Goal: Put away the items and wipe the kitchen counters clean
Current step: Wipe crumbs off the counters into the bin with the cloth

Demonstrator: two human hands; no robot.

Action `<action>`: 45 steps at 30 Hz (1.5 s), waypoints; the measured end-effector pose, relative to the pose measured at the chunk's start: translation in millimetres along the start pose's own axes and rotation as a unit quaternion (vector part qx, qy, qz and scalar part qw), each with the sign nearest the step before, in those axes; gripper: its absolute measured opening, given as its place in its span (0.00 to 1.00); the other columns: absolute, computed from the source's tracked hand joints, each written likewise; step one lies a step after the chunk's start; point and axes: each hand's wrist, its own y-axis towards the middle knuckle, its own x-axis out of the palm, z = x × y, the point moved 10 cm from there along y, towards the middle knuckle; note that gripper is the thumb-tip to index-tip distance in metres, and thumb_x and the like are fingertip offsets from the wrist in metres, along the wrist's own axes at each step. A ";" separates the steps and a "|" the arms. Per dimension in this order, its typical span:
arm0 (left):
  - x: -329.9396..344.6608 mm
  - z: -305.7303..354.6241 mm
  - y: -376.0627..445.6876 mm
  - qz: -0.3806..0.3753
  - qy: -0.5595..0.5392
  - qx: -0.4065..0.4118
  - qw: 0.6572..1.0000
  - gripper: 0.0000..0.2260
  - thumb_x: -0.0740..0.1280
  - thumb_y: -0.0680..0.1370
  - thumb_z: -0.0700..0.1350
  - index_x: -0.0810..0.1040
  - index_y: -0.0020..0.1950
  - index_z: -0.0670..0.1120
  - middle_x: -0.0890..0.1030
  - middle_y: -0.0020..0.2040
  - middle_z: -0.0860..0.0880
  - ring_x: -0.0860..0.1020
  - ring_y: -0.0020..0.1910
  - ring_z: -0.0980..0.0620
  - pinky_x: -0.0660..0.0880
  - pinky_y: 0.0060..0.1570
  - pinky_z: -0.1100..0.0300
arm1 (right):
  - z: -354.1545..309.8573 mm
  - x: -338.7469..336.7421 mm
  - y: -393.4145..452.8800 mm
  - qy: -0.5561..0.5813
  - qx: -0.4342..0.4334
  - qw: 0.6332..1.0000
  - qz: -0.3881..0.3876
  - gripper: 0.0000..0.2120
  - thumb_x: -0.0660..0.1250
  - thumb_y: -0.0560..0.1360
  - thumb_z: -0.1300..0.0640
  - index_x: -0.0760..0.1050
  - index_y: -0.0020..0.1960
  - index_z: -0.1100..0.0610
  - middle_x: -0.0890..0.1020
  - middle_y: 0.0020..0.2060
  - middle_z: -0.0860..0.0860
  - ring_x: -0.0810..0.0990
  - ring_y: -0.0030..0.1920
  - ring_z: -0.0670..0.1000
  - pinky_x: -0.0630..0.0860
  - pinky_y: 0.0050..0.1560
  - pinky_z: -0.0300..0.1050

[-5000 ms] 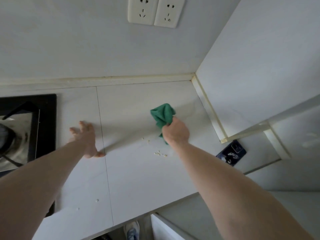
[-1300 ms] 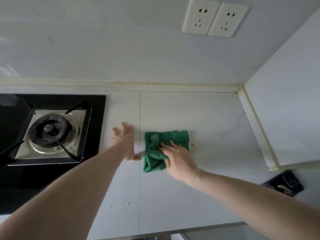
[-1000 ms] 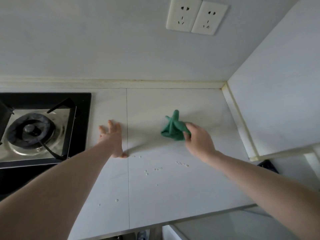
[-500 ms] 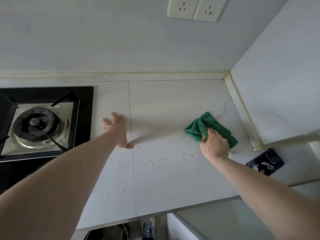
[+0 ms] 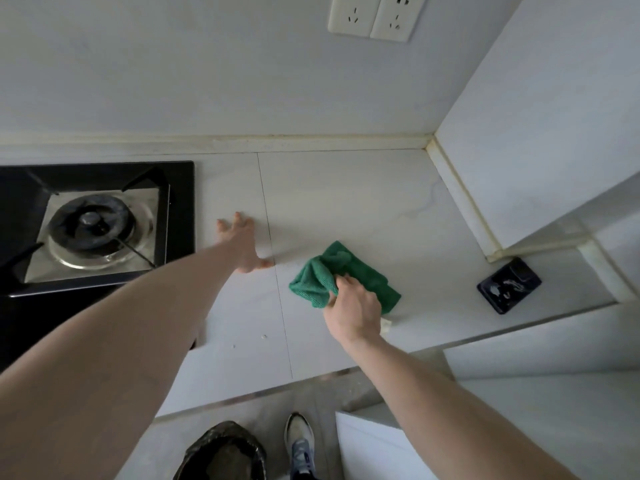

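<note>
Cloth (image 5: 341, 277): green, bunched, lying on the counter (image 5: 363, 202) right of the seam.
Handling: likely light, soft and limp; it should crumple and drag, so gather a fistful near the middle.
Right hand (image 5: 353, 311): fingers curled into the cloth's near edge, pressing it down.
Left hand (image 5: 242, 244): flat on the counter, fingers spread, holding nothing.
Crumbs (image 5: 264, 336): a few specks near the front edge.
Stove (image 5: 93, 226): far left.
Dark object (image 5: 508, 285): far right, well apart.

A crumpled green cloth (image 5: 341, 276) lies bunched on the white table (image 5: 363, 202), near its front edge. A few pale crumbs (image 5: 264, 336) sit left of it.
</note>
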 end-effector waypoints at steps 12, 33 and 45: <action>-23.7 20.7 -149.9 0.193 -0.267 0.060 0.942 0.22 0.65 0.76 0.31 0.80 0.65 0.49 0.78 0.69 0.50 0.76 0.66 0.48 0.72 0.66 0.57 | 0.3 -3.5 -18.0 0.009 0.031 0.999 0.029 0.06 0.63 0.79 0.56 0.78 0.48 0.55 0.83 0.40 0.52 0.83 0.44 0.59 0.68 0.39 0.45; 210.1 -153.3 -366.2 0.106 -0.364 -0.161 0.911 0.09 0.71 0.76 0.44 0.83 0.53 0.57 0.85 0.49 0.60 0.81 0.41 0.63 0.76 0.43 0.63 | -89.9 -28.2 -192.4 0.329 -0.128 0.929 0.110 0.08 0.67 0.79 0.59 0.82 0.56 0.58 0.84 0.41 0.49 0.74 0.37 0.44 0.68 0.39 0.37; 512.9 -217.1 -390.8 -0.149 -0.391 -0.349 0.838 0.18 0.71 0.75 0.54 0.80 0.64 0.51 0.82 0.62 0.51 0.80 0.60 0.49 0.76 0.60 0.59 | -75.7 229.3 -309.3 0.184 -0.111 0.956 -0.200 0.12 0.66 0.81 0.52 0.80 0.63 0.44 0.80 0.33 0.41 0.78 0.30 0.43 0.66 0.29 0.31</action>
